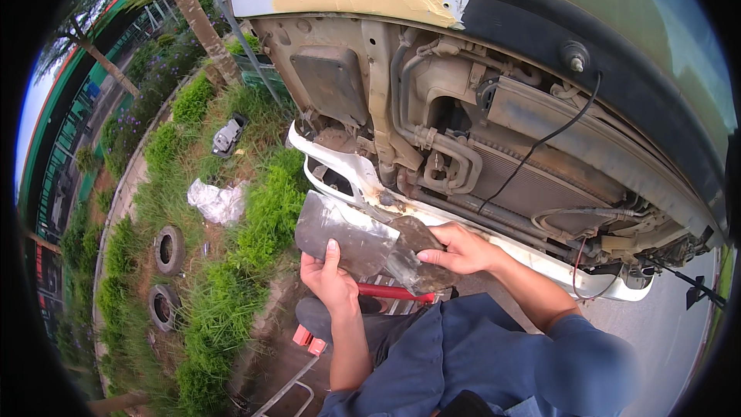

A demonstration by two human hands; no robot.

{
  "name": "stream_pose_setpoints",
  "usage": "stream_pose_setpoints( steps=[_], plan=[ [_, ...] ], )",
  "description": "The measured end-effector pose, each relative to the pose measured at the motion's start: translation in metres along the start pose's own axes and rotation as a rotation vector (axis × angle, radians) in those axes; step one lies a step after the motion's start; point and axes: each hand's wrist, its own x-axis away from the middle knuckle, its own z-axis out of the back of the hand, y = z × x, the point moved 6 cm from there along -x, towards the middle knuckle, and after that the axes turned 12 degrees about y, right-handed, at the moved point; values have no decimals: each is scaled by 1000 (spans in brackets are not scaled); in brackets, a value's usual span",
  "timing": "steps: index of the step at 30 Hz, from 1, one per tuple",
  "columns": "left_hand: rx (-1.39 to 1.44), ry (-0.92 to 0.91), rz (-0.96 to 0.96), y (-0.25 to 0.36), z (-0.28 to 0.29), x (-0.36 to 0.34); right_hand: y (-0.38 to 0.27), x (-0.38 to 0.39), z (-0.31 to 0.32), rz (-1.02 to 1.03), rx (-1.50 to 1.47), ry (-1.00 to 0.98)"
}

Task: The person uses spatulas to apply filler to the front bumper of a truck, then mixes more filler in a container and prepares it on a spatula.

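Note:
My left hand (330, 276) pinches a flat grey metal sheet (340, 232) by its near edge, thumb on top. In my right hand (461, 250) is a darker, worn metal piece (413, 241), its thumb pressed on the upper face. The two pieces meet or overlap between my hands; whether they are joined I cannot tell. Just beyond them runs the white bumper (340, 156) of a vehicle, with a rusty, dirty patch near its middle. Above the bumper lies the vehicle's exposed front, with pipes and a radiator (532, 174).
A black cable (544, 139) hangs across the opening. Below my hands are a red bar (394, 292) and metal ladder-like rungs. On the grass at left lie two tyres (169, 250), a white plastic bag (216, 201) and a grey part (228, 136). A pole and a tree stand behind.

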Motion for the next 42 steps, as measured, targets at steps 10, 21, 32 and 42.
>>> stream_pose_setpoints(
  steps=[10,21,32,42],
  plan=[
    [119,45,179,-18,44,-36,56,8,64,-457,-788,565],
    [210,192,705,-206,227,-115,-83,-82,105,4,392,626],
    [148,166,576,-244,230,-138,-259,-297,59,137,1719,424],
    [128,309,496,-228,252,-157,-209,-358,65,351,1980,257]
  ],
)
